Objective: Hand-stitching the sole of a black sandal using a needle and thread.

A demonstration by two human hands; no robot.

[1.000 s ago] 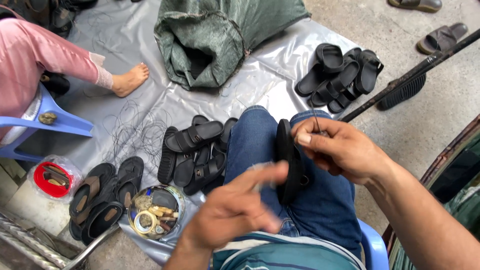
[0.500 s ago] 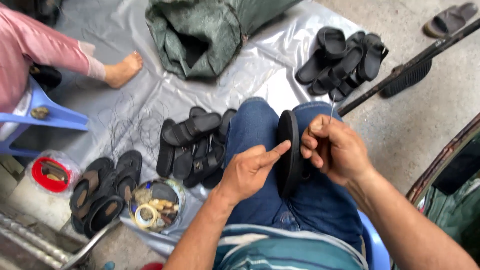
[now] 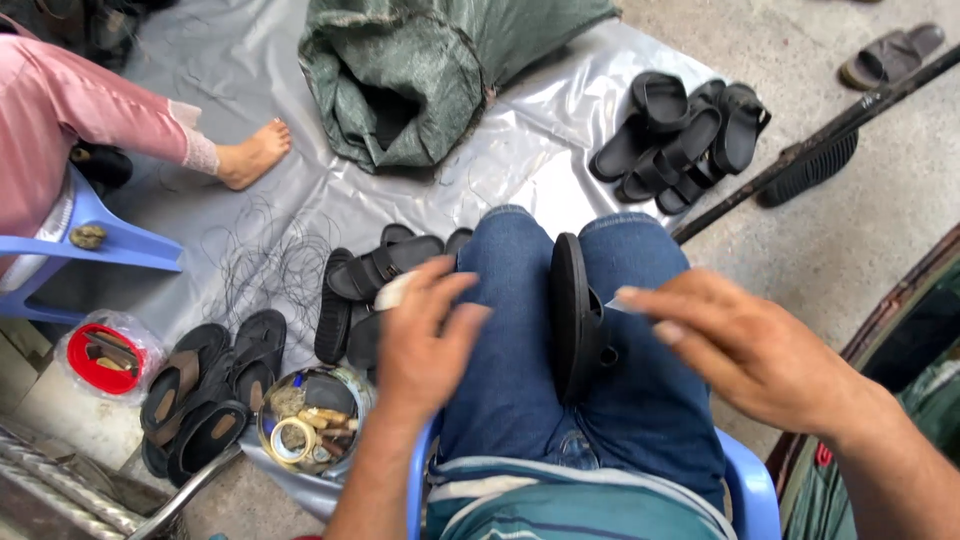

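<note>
one black sandal (image 3: 573, 315) stands on edge, wedged between my knees so both hands stay free; my left hand (image 3: 425, 345) hovers half-open, my right hand (image 3: 745, 345) pinches something small beside it.

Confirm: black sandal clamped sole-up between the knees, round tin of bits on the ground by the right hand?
Not quite. The head view shows the round tin by the left hand, not the right hand. The black sandal does stand on edge between the knees.
</note>
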